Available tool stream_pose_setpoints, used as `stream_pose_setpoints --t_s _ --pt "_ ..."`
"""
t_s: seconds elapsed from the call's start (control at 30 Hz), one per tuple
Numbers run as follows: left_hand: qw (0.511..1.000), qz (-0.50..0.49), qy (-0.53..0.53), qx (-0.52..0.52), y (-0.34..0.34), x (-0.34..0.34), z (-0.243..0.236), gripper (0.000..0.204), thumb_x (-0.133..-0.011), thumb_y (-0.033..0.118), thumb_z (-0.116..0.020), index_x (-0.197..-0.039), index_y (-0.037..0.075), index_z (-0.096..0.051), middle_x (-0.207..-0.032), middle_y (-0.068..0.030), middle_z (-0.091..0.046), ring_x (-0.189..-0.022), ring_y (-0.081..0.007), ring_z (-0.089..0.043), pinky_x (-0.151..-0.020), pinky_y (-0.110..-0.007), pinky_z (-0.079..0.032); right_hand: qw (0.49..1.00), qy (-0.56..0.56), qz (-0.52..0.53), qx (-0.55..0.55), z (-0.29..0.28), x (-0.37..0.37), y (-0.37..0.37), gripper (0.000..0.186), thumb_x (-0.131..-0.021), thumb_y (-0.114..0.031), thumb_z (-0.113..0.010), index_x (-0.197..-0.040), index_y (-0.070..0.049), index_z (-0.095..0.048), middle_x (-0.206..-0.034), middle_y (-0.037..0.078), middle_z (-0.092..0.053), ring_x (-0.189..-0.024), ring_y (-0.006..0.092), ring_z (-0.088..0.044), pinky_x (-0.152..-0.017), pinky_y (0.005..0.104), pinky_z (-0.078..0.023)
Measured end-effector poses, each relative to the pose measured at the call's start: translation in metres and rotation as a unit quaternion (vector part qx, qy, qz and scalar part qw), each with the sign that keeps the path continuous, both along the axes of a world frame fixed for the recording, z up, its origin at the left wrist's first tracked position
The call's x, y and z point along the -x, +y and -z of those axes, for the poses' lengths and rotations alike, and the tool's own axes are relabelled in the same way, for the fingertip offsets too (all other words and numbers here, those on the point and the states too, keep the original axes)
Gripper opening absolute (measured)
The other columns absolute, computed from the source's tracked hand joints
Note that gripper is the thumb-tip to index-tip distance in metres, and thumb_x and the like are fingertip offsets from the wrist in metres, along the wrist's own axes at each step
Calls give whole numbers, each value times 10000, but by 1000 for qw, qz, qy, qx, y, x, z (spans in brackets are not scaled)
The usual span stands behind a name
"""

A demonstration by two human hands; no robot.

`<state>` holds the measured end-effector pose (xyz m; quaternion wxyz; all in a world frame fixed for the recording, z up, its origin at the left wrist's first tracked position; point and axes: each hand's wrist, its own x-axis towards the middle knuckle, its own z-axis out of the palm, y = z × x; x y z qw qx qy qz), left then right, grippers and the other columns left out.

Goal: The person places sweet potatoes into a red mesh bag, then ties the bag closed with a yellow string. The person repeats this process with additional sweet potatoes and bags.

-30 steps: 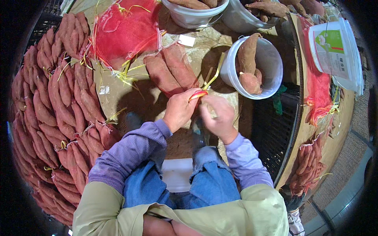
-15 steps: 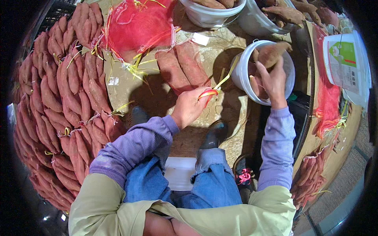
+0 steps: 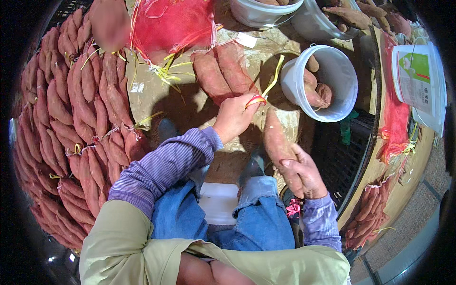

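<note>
My left hand (image 3: 233,115) is closed on the gathered mouth of a red mesh bag (image 3: 216,73), with a yellow tie (image 3: 274,71) sticking up beside it. Two large sweet potatoes lie inside that bag. My right hand (image 3: 306,175) grips a long reddish-brown sweet potato (image 3: 276,138) by its lower end, below a white bucket (image 3: 299,102) that holds a few more sweet potatoes.
Many filled bags of sweet potatoes (image 3: 83,109) cover the left. Red empty mesh bags (image 3: 171,23) lie at the top. More buckets (image 3: 263,19) stand behind, and a white bucket (image 3: 417,80) sits at right on a board (image 3: 361,199) above a black crate (image 3: 327,159).
My right hand left the bag's mouth, reached into the bucket, took a sweet potato and has brought it down and toward me. My left hand stayed on the bag.
</note>
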<state>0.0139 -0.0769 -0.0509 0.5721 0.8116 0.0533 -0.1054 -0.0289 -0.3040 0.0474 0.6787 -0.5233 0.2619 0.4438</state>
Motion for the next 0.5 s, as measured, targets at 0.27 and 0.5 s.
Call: stream_pose_setpoints --t_s 0.27,0.5 --pt "958 161 -116 -207 -6 17 -21 305 -800 182 -644 -1094 103 -637 -825 -127 -674 -739 -293 -672 -619 -387 -536 990 40 69 -118 76 4 51 417 -970 -243 -522 -1323 -26 -473 -1084 137 -635 -862 203 -664 -658 313 -578" --pt "943 197 -138 -231 -11 26 -17 337 -773 174 -648 -1091 69 -609 -778 -110 -663 -690 -275 -669 -581 -384 -528 966 -19 166 -199 139 -45 123 548 -890 -263 -679 -1334 -42 -445 -1201 110 -587 -1011 211 -609 -838 326 -522"
